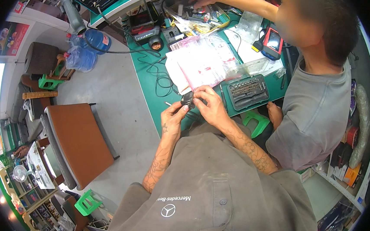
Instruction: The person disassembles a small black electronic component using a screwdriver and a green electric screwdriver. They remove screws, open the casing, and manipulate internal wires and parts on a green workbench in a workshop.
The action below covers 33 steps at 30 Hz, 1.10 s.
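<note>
Just over the near edge of the green work table, a small glossy black object, about the size of a key fob, is held up between my two hands. My left hand pinches its lower end with thumb and fingers. My right hand is closed at its right side, fingertips bent against it. The fingers cover part of the piece, so its exact kind is unclear. Behind it lie clear plastic bags with pink and red print. To the right sits an open bit set in a dark case.
A co-worker in a grey shirt sits at the right, one arm reaching over the cluttered far side. A red-framed handheld device and black cables lie on the table. A brown chair stands at the left.
</note>
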{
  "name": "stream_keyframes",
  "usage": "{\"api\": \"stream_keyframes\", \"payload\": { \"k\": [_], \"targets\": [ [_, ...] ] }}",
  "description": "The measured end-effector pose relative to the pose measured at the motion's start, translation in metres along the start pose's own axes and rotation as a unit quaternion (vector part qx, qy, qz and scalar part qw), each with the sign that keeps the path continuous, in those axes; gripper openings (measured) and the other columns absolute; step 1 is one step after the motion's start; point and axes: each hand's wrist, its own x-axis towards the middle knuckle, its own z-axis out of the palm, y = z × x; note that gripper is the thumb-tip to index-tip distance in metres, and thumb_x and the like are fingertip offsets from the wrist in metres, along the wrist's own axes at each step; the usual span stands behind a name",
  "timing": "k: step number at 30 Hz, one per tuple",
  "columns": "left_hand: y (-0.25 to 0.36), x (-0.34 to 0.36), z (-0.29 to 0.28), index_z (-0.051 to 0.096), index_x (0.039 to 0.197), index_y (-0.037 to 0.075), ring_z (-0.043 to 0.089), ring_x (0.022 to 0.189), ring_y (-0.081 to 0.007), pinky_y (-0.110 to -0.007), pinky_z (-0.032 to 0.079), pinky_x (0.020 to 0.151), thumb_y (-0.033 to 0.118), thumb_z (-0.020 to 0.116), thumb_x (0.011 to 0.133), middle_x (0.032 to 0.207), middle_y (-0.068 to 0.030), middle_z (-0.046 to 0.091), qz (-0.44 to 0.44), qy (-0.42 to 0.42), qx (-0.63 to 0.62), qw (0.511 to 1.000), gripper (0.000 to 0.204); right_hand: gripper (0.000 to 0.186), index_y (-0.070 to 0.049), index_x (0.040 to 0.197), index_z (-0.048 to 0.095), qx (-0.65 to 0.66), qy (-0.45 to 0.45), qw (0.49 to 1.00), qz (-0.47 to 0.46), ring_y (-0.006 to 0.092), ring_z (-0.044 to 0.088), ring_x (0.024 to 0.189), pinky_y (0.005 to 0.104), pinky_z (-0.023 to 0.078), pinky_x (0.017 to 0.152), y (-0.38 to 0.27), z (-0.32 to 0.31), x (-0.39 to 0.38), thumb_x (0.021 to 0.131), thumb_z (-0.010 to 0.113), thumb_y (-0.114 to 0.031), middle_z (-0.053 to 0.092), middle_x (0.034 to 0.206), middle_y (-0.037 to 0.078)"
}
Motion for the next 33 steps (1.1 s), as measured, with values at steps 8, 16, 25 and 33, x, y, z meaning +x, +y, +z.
{"api": "stream_keyframes", "payload": {
  "k": [8, 16, 25, 33],
  "targets": [
    [-0.011, 0.004, -0.006, 0.067, 0.108, -0.005, 0.063, 0.092, -0.0142, -0.026, 0.053, 0.076, 0.007, 0.064, 0.09, 0.101, -0.0049, 0.064, 0.06, -0.033, 0.054, 0.996, 0.022, 0.008, 0.002, 0.092, 0.066, 0.0, -0.002, 0.999, 0.041, 0.0172, 0.061, 0.089, 0.0276, 0.05, 0.068, 0.014, 0.004, 0.001, 0.084, 0.064, -0.002, 0.061, 0.1, 0.009],
    [0.006, -0.001, 0.005, 0.065, 0.108, -0.009, 0.06, 0.096, -0.0165, -0.029, 0.047, 0.092, 0.005, 0.059, 0.091, 0.105, -0.0088, 0.063, 0.088, -0.012, 0.085, 0.992, 0.023, 0.011, 0.005, 0.093, 0.068, 0.02, 0.014, 0.997, 0.073, 0.0193, 0.063, 0.092, 0.0302, 0.051, 0.077, -0.001, 0.002, 0.0, 0.084, 0.066, -0.002, 0.064, 0.098, 0.011],
    [0.009, 0.008, 0.007, 0.06, 0.114, -0.006, 0.064, 0.091, -0.0196, -0.041, 0.052, 0.093, 0.008, 0.056, 0.095, 0.105, -0.0129, 0.066, 0.017, -0.127, -0.254, 0.959, 0.025, 0.013, -0.003, 0.093, 0.073, 0.059, 0.073, 0.995, 0.046, 0.0193, 0.058, 0.101, 0.0309, 0.049, 0.084, -0.014, -0.002, 0.006, 0.082, 0.072, -0.011, 0.06, 0.111, 0.012],
    [0.003, 0.008, 0.0, 0.059, 0.115, -0.004, 0.061, 0.105, -0.0232, -0.04, 0.047, 0.101, 0.012, 0.058, 0.094, 0.113, -0.0132, 0.064, 0.031, -0.109, -0.198, 0.974, 0.027, 0.015, 0.002, 0.094, 0.072, 0.272, 0.025, 0.943, 0.192, 0.0166, 0.059, 0.102, 0.0307, 0.047, 0.087, -0.019, 0.005, 0.004, 0.084, 0.071, -0.009, 0.062, 0.118, 0.012]
  ]
}}
